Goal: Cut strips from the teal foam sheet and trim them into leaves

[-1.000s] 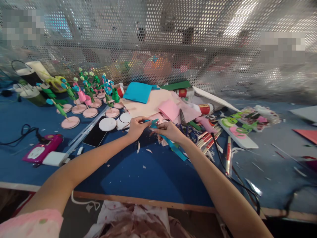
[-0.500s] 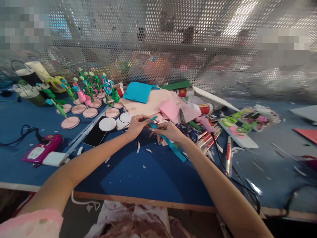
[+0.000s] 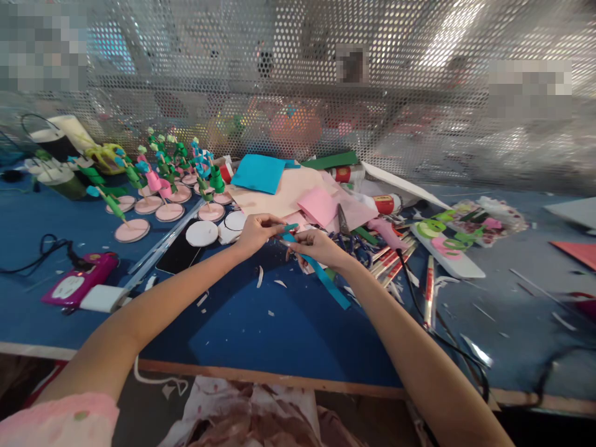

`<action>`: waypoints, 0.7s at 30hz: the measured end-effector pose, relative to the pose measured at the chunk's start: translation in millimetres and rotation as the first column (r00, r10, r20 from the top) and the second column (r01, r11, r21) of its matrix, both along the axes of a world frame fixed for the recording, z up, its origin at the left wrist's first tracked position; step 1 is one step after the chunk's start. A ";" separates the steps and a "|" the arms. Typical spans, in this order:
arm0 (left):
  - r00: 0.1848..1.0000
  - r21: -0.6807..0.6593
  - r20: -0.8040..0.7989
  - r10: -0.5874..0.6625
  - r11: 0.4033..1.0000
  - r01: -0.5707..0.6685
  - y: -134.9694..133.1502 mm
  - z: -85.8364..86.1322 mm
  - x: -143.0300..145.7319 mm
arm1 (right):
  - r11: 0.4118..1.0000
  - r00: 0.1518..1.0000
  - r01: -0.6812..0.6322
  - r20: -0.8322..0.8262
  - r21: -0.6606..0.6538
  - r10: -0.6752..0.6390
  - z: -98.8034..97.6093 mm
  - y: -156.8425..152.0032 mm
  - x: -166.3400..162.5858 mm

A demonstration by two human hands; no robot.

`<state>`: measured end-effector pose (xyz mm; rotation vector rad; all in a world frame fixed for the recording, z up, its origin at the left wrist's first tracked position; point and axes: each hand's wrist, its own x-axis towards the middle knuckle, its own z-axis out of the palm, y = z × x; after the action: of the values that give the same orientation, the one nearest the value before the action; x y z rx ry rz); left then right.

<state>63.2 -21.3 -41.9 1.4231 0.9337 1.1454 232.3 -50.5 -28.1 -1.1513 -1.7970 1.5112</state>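
Note:
My left hand (image 3: 255, 232) and my right hand (image 3: 315, 246) meet above the blue table (image 3: 261, 323). Both pinch a long teal foam strip (image 3: 326, 279). The left fingers grip its upper end, the right fingers hold it just below, and the rest of the strip trails down to the right under my right wrist. Small white scraps (image 3: 261, 276) lie on the table below my hands.
Several foam flowers on pink round bases (image 3: 158, 180) stand at the back left. A phone (image 3: 179, 256) and white discs (image 3: 202, 233) lie left of my hands. Foam sheets (image 3: 288, 186), scissors (image 3: 347, 233), glue bottles (image 3: 386, 203) and sticks (image 3: 395, 254) crowd the middle. A perforated metal screen (image 3: 326, 93) closes the back.
The strip's upper end has shifted slightly between my fingers and its free end has swung a little lower. My hands have stayed in place.

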 end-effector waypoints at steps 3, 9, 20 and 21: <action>0.999 0.050 -0.053 -0.004 0.999 0.007 -0.8 1.0 0.0 | 1.000 1.000 -0.005 0.014 0.003 0.005 0.1 -0.1 0.6; 0.989 0.144 -0.146 -0.030 0.988 0.051 -1.3 1.2 0.4 | 1.000 1.000 0.003 0.026 -0.023 -0.003 -1.5 1.1 1.3; 0.985 0.160 -0.166 -0.039 0.985 0.066 -2.6 6.4 -1.6 | 1.000 1.000 0.025 0.017 -0.004 -0.025 1.6 -1.3 -0.1; 0.987 0.151 -0.152 -0.047 0.986 0.070 -3.0 7.2 -1.6 | 1.000 1.000 0.024 0.008 0.003 -0.024 1.8 -1.6 0.0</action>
<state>61.6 -24.3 -34.7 1.6709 0.9138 1.0998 232.2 -52.1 -26.3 -1.1755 -1.7837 1.4914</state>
